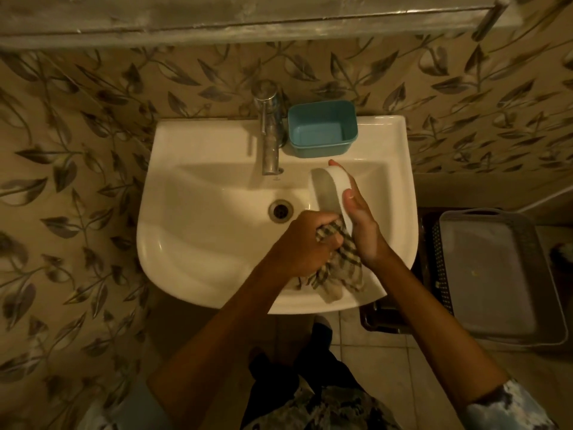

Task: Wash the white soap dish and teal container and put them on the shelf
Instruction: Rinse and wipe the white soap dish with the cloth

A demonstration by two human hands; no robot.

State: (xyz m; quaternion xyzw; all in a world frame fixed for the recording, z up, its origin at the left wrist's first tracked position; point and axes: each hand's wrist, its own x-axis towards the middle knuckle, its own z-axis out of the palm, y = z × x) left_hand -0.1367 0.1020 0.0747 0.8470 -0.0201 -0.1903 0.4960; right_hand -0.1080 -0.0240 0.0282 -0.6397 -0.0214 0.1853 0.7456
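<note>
Midbasin, right fingers (333, 164) spread along soap dish (339, 184) rim, left fingers (325, 240) bunching checked cloth (341, 268).

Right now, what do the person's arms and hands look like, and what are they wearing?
Both forearms are bare, and the left hand and right hand wear no gloves. No rings, watch or bracelets show. Pale blue-and-white mottled sleeves are pushed up to about the elbows. Nails on the right fingers look short.

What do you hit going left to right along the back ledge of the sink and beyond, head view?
Faucet → teal container → bare right end of the sink ledge → leaf-patterned wall.
</note>
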